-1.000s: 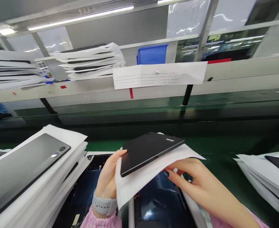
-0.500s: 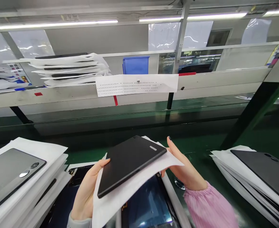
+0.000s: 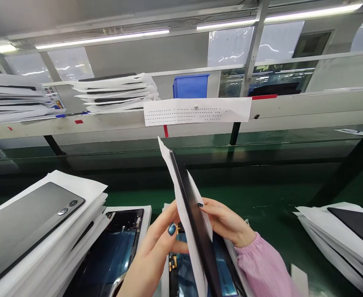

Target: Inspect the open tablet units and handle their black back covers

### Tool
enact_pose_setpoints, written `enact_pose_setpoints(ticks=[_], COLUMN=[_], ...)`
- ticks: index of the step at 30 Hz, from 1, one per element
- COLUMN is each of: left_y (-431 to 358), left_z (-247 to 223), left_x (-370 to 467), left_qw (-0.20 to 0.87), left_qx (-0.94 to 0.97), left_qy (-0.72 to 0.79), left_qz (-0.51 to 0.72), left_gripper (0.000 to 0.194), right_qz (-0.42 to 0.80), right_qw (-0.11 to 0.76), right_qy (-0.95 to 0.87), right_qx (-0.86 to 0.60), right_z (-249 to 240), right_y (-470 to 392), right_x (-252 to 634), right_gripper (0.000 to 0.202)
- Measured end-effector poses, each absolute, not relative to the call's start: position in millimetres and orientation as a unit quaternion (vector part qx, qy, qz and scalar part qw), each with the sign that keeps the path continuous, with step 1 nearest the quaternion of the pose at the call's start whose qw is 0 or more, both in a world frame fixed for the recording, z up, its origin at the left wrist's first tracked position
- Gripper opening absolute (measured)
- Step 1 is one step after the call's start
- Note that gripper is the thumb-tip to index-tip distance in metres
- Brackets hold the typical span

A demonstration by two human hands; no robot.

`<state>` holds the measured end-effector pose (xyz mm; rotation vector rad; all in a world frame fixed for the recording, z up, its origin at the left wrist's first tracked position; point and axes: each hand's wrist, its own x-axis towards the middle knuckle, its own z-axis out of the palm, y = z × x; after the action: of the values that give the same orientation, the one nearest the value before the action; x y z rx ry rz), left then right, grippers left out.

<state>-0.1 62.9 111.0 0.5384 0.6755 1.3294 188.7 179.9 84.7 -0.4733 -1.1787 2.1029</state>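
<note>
A thin black tablet back cover (image 3: 193, 218) stands almost on edge in front of me, with a white foam sheet (image 3: 181, 206) against its left face. My left hand (image 3: 156, 251) presses the sheet from the left, fingers spread. My right hand (image 3: 227, 222) grips the cover's right side, in a pink sleeve. Below them lie two open tablet bodies (image 3: 113, 247) with blue-tinted insides on the green belt (image 3: 261, 202).
At left rises a pile of grey covers (image 3: 26, 222) layered with white sheets. Another pile with a black cover (image 3: 354, 227) sits at right. The shelf behind holds more stacks (image 3: 116, 93), a blue bin (image 3: 190, 86) and a hanging dotted paper strip (image 3: 196, 111).
The black cover and its foam sheet have swung from lying nearly flat on my hands to standing almost on edge. Both hands have closed in on its sides.
</note>
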Motion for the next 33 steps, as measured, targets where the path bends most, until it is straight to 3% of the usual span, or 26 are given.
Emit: enact_pose_setpoints(ticks=[9,14,21,29,33], left_y=[58.5,58.3,61.3,67.6,71.7], left_z=[112.0,134.6,126.7,141.2,139.5], left_x=[4.6,5.2,-15.1,-24.5,-26.2], left_qw=[0.564,0.524,0.433,0.372,0.377], left_qx=[0.400,0.451,0.470,0.650,0.649], left_qy=[0.401,0.406,0.485,0.409,0.398], left_qz=[0.601,0.598,0.597,0.521,0.527], left_gripper=[0.061,0.071,0.044,0.025,0.028], right_qz=[0.803,0.763,0.651,0.486,0.450], right_qw=[0.336,0.407,0.543,0.606,0.607], right_qy=[-0.455,-0.466,-0.495,-0.597,-0.633], right_qx=[-0.187,-0.186,-0.189,-0.201,-0.168], right_z=[76.4,81.8,92.7,85.6,83.6], right_y=[183.0,183.5,177.7,185.8,193.1], right_x=[185.4,186.1,200.7,217.2,216.9], right_gripper=[0.032,0.027,0.027,0.030,0.029])
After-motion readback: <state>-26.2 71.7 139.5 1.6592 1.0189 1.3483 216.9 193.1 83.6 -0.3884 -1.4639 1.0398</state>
